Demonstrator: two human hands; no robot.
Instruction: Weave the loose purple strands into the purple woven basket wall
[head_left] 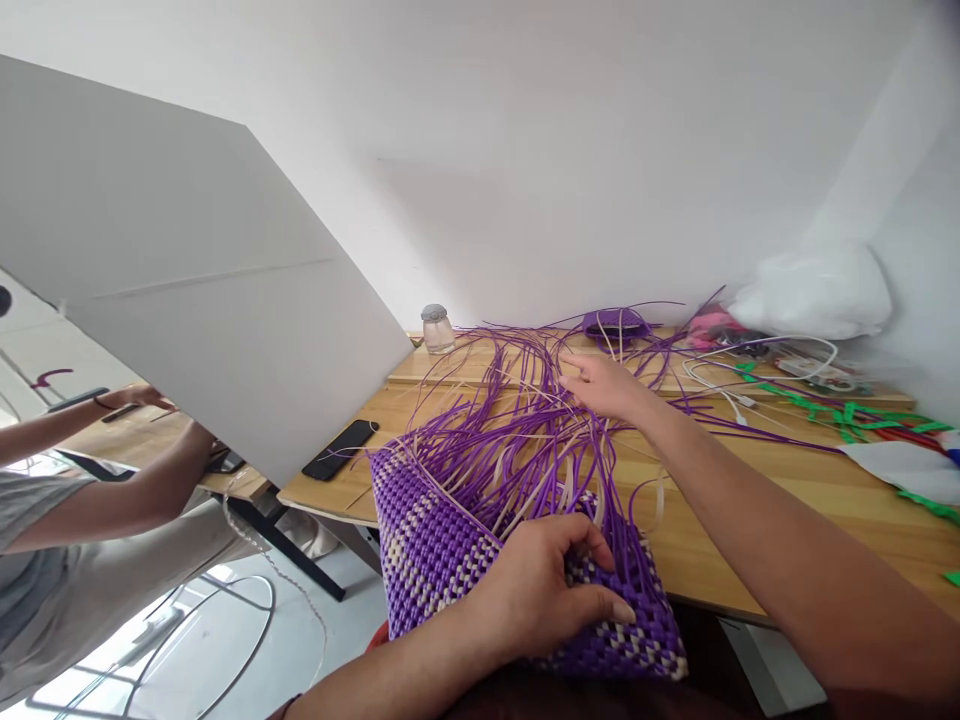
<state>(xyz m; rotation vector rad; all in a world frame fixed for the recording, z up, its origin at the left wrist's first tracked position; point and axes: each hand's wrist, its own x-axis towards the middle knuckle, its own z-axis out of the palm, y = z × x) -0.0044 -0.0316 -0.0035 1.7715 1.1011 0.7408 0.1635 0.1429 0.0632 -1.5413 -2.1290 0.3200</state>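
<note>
A half-woven basket (pixel 427 530) in purple and cream plastic strips leans at the near table edge. Long loose strips (pixel 517 450) spill from its open top across the tabletop. My left hand (pixel 544 585) grips the basket's near side, its thumb lying on the weave and its fingers bent over toward the inside. Farther out, my right hand (pixel 604 385) is stretched over the strips, fingers curled together and pointing left. Whatever lies between those fingertips is too small to make out. Part of the basket's near wall is hidden behind my left forearm.
A black phone (pixel 341 449) lies left on the table, near a white partition (pixel 225 270). A lidded glass jar (pixel 437 330) and a purple pouch (pixel 616 325) stand at the back. Right are a white cable (pixel 724 385), green strips (pixel 847 415) and a plastic bag (pixel 817 290). Another person's arm (pixel 127 490) shows left.
</note>
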